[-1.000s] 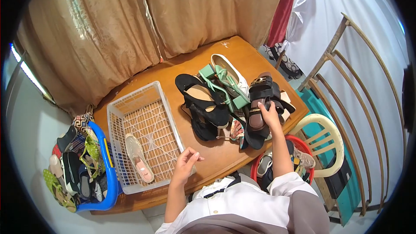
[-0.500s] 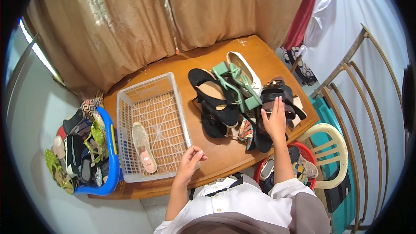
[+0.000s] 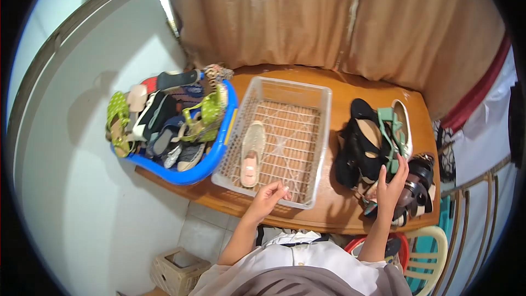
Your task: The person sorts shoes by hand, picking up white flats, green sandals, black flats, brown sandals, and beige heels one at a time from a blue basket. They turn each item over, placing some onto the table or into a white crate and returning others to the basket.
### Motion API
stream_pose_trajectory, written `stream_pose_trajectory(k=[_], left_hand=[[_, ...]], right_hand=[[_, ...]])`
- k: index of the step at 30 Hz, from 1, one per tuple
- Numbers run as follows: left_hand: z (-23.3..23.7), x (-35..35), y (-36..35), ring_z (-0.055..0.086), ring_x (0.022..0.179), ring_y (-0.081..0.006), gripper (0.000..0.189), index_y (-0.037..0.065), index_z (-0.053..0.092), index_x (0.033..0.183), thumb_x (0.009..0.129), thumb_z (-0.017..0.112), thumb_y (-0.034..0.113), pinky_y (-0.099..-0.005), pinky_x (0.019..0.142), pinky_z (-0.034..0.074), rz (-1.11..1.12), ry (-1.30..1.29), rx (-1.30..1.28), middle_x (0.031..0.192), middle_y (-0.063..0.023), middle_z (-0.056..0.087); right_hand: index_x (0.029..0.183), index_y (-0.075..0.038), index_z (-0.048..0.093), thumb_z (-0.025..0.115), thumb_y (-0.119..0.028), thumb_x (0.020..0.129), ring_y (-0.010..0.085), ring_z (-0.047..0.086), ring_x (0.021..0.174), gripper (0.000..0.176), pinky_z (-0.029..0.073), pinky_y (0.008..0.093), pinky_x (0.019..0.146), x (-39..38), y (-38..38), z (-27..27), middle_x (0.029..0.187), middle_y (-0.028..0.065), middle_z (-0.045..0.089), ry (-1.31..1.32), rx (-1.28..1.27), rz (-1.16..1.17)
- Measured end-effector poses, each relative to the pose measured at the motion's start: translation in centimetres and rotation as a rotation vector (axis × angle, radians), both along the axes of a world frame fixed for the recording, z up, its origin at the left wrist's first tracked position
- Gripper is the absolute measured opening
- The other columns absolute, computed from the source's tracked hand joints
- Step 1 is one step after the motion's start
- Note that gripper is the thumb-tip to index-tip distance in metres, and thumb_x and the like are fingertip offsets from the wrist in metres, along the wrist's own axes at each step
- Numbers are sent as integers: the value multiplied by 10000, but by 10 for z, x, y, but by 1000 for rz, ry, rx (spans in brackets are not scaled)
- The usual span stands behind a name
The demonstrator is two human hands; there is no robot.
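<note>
My left hand (image 3: 267, 199) hovers at the near rim of a clear plastic basket (image 3: 323, 126), fingers curled together with no object showing in them. Inside the basket, toward its left side, lies a single pale beige flat shoe (image 3: 253, 151) with a pink insole. Over the shoe pile on the right, my right hand (image 3: 391, 186) is held with fingers stretched out, holding nothing. Close beyond its fingertips is a pair of mint green heeled sandals (image 3: 389, 131). Black wedge sandals (image 3: 356, 159) lie to its left, and dark strappy sandals (image 3: 419, 178) to its right.
A blue tub (image 3: 192, 175) heaped with shoes stands left of the basket. A white flat (image 3: 404, 126) lies at the back of the pile on the wooden table (image 3: 307, 216). Below the near edge are a red basin (image 3: 404, 252) and a cream plastic chair (image 3: 435, 246).
The view has turned left, so everything sits further right. My right hand has come off the dark sandals, nearer the green pair. My left hand has shifted from the basket's corner along its near rim.
</note>
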State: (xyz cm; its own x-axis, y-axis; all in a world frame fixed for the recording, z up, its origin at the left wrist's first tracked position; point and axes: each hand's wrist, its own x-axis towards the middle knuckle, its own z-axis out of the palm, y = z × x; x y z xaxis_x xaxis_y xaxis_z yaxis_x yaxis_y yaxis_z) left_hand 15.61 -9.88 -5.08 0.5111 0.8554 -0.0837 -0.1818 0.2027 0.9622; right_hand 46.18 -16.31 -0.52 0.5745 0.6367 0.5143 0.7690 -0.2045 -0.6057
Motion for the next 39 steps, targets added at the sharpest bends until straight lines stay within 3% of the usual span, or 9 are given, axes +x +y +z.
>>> stream_pose_trajectory(k=[12,16,18,20,21,26,30,34,39], left_hand=[[57,-201,32,541,710,-108,190,53,481,725,899,520,118,-252,695,428,640,43,257,698,-25,537],[58,-273,65,501,665,-66,126,40,471,796,877,553,94,-236,642,420,892,309,435,721,-12,531],[65,-296,82,501,665,-138,123,26,464,822,814,587,38,-276,622,431,976,579,594,746,-46,523],[74,-317,101,513,688,-192,140,17,464,835,782,593,11,-297,627,440,1005,893,787,770,-75,519],[74,-327,113,531,741,-272,157,9,475,863,758,591,3,-329,666,456,952,932,794,829,-117,517],[72,-347,190,553,876,-332,275,-9,464,989,746,591,6,-399,773,464,788,998,985,946,-174,522],[52,-355,246,505,965,-406,327,-18,424,1041,736,543,-1,-460,854,413,796,1406,899,990,-236,514],[44,-346,273,524,965,-365,339,3,443,1056,745,572,42,-439,825,426,732,1776,591,993,-205,545],[46,-357,280,605,847,-337,250,37,633,866,679,716,179,-431,725,478,768,1633,652,867,-160,626]], right_hand=[[1159,4,467,569,-36,768,335,474,1075,405,358,386,940,-184,93,25,1139,187,485,65,34,483],[1138,12,473,576,-32,762,327,504,1032,392,386,379,907,-248,123,33,1091,184,517,84,88,608],[1137,11,474,581,-26,758,325,518,1013,395,397,381,893,-280,137,36,1071,184,530,103,103,682],[1122,10,481,587,-19,755,308,554,951,384,425,374,851,-312,151,36,1009,170,559,115,132,774],[1120,9,481,590,-20,754,303,561,935,382,431,369,840,-327,158,35,991,166,564,160,124,831],[1101,-15,473,578,-34,767,264,594,869,351,452,322,780,-394,189,2,893,135,592,359,18,1052],[1049,-49,506,604,-198,777,292,578,874,325,463,391,742,-409,190,-6,895,127,588,-128,-180,975],[982,-86,536,610,-192,763,265,587,826,255,465,376,712,-410,190,-4,838,92,594,-152,-254,949],[907,-65,557,600,-179,774,271,596,778,180,475,377,683,-409,190,-1,800,108,603,-66,-245,941]])
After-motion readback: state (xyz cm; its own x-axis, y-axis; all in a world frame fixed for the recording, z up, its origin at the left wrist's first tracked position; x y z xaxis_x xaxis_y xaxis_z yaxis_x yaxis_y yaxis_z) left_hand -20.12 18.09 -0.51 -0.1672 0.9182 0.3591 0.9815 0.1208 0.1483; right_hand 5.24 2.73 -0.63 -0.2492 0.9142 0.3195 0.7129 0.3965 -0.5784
